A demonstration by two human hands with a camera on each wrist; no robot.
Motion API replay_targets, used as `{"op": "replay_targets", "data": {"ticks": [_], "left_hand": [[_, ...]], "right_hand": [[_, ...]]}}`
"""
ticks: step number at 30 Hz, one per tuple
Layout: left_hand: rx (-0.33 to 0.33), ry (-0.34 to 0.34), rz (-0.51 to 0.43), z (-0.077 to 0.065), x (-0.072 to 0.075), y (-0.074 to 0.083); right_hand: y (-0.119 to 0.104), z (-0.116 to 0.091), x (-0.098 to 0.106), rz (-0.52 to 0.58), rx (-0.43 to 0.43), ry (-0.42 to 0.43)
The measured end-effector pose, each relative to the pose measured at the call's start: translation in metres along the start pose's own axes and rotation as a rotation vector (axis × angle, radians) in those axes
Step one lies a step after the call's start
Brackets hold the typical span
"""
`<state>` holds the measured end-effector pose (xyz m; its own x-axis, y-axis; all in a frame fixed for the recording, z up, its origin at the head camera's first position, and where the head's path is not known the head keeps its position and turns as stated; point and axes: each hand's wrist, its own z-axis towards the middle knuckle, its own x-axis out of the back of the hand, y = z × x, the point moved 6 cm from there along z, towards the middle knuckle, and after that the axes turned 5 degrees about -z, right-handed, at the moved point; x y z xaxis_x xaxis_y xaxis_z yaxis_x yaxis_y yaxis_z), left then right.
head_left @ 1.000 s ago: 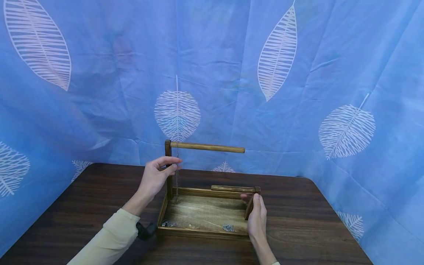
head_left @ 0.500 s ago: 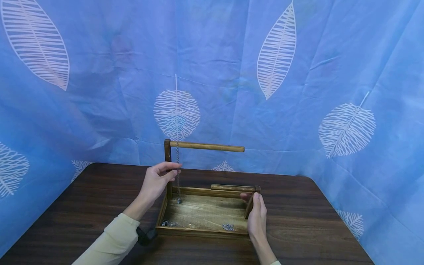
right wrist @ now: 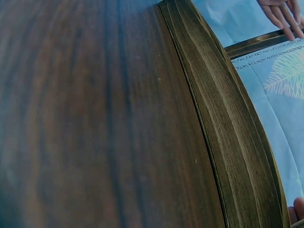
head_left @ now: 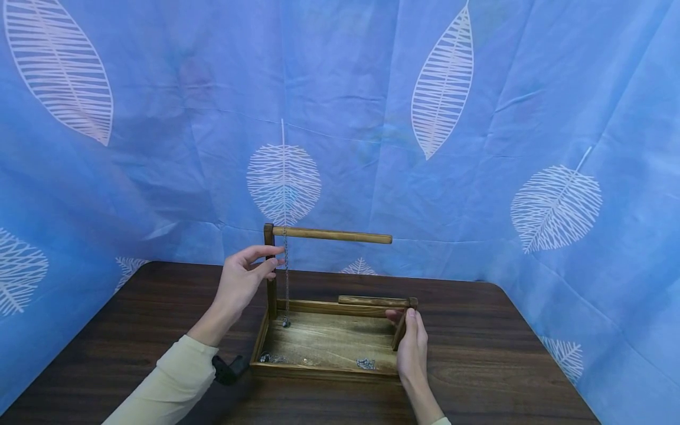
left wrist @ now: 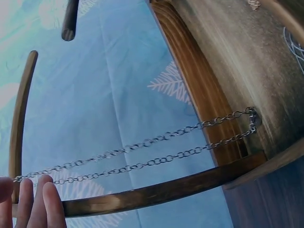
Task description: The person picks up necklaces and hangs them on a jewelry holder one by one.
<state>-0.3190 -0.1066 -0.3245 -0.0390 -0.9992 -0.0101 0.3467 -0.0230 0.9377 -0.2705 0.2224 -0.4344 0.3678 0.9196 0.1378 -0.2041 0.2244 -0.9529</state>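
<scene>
A wooden jewelry stand [head_left: 329, 336] with a tray base and two T-bar arms stands on the table. From its taller bar [head_left: 334, 235], near the post, a silver chain necklace [head_left: 287, 292] hangs in a long loop, its clasp end low at the tray. My left hand [head_left: 239, 283] is beside the chain's upper part, thumb and forefinger slightly apart, fingertips close to the links in the left wrist view; whether they touch is unclear. My right hand [head_left: 413, 351] grips the shorter post [head_left: 399, 336] at the right, thumb in front and fingers behind.
Inside the tray lie a silver chain pile [head_left: 365, 364], another silvery tangle [head_left: 272, 358] and a small gold-coloured piece [head_left: 305, 361]. The shorter bar [head_left: 372, 301] juts left over the tray's back wall. A blue leaf-patterned cloth [head_left: 340, 118] hangs behind the dark wooden table [head_left: 504, 354].
My left hand first slid down along the necklace, then moved up and left, its fingertips drawing back from the chain. The clasp end has come into clear sight. My right hand stays put.
</scene>
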Motion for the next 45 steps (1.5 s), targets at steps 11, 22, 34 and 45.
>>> {"op": "replay_targets", "data": {"ticks": [11,22,34,45], "left_hand": [[0.029,-0.052,0.028,-0.011,0.006,-0.009],[0.103,-0.219,0.121,-0.031,0.004,-0.043],[0.048,-0.522,0.308,-0.052,-0.005,-0.068],[-0.006,-0.716,0.567,-0.063,-0.011,-0.080]], "right_hand": [[0.001,0.001,0.001,0.018,0.005,0.013],[0.001,0.001,0.001,0.016,0.002,0.019],[0.001,0.001,0.001,0.016,-0.006,0.016],[0.001,0.002,0.001,0.016,-0.003,0.022]]}}
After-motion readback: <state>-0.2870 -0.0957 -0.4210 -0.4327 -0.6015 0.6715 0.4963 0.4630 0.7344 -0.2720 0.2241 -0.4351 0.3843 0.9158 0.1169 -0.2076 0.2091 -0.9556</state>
